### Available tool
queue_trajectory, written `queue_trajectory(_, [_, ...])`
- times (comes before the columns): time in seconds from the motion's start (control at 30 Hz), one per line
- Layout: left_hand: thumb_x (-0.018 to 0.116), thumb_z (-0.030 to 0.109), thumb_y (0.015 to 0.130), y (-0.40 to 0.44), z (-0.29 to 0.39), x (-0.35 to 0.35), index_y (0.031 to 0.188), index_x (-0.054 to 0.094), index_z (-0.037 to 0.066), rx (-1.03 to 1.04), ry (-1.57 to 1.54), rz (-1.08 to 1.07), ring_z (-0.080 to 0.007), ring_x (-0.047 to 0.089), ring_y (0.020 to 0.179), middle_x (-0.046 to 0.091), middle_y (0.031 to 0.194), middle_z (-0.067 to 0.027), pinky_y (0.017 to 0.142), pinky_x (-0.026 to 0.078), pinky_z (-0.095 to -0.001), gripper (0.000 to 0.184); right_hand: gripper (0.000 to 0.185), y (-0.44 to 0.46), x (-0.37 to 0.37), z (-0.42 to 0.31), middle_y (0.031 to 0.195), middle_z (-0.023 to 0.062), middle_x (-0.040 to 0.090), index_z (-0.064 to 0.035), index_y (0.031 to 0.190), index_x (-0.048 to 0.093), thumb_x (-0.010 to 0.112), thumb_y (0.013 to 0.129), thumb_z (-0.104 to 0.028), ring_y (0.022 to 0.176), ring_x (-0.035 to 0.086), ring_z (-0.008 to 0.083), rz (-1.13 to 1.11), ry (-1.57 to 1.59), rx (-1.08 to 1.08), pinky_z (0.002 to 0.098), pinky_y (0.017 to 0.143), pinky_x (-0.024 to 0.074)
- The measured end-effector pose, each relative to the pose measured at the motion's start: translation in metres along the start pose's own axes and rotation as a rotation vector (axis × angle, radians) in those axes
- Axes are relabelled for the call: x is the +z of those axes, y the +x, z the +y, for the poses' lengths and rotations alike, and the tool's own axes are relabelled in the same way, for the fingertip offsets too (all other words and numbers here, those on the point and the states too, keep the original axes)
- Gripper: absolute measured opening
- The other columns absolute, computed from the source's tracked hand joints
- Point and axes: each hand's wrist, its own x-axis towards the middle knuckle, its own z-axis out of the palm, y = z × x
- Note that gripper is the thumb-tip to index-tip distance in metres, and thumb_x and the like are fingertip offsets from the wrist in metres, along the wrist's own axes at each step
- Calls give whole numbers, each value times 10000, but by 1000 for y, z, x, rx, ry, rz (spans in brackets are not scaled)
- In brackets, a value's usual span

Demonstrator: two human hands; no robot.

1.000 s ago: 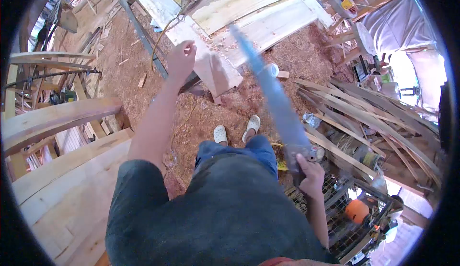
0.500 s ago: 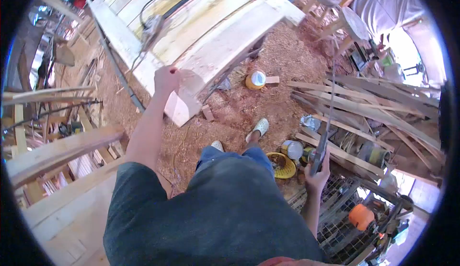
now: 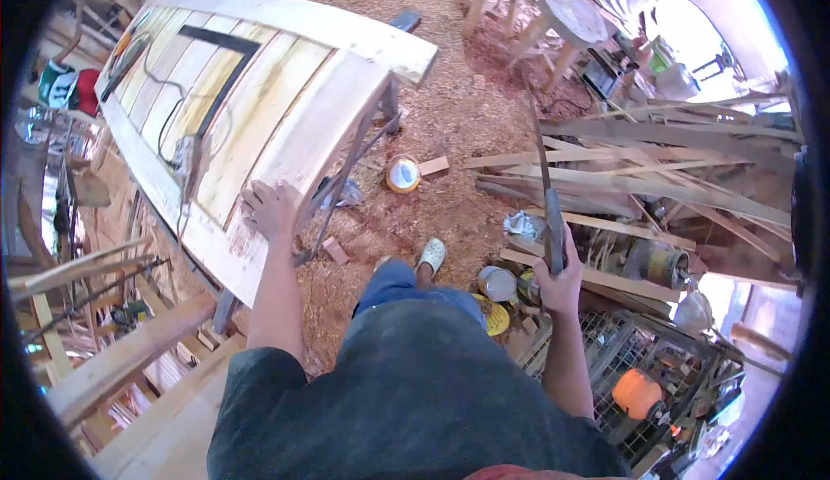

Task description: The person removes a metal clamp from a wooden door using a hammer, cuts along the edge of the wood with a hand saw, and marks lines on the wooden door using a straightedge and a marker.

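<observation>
My left hand (image 3: 270,210) lies on the near end of a pale wooden door panel (image 3: 333,100), fingers spread and holding nothing. In my right hand (image 3: 560,277) is a handsaw (image 3: 554,229), gripped by its dark handle. Its long thin blade points up and away, seen almost edge-on, apart from the panel. On the panel's boards lie a black L-shaped piece (image 3: 226,82), like a carpenter's square, and a corded power tool (image 3: 186,153).
Wood shavings cover the floor (image 3: 372,229). A round tin (image 3: 403,174) stands beside the panel. Several loose boards (image 3: 640,182) are piled at right. A can (image 3: 497,284) and yellow basket (image 3: 493,314) sit near my feet; stools (image 3: 572,15) stand farther off.
My left hand, closed before at the panel's near corner, is now spread flat on it. My right hand still holds the handsaw. The view has swung to the right.
</observation>
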Motion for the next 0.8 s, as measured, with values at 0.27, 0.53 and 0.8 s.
queue_trajectory(0.27, [444,552,1036,22,145,2,1605,340,131,460,15,-66,-409,243,1547,246,1692,-172,1191,222,-675,716,752,52,10,41,1002,29,629,-10,1531,452,711,837,-139,754,559,103,7,167,198,271,670,479])
queue_trajectory(0.53, [483,476,1037,78,295,2,1596,303,21,616,-576,-143,-376,300,1531,284,1665,-221,1219,262,-559,743,827,158,-16,-32,852,29,610,-38,1511,482,577,969,-656,674,530,86,293,877,285,273,521,423])
queue_trajectory(0.8, [720,109,923,120,435,-63,1045,754,26,802,-1119,-49,-238,719,793,741,851,-125,748,553,-352,151,816,286,-36,-48,954,66,605,-61,1566,340,705,842,-156,782,578,134,328,423,28,301,713,496])
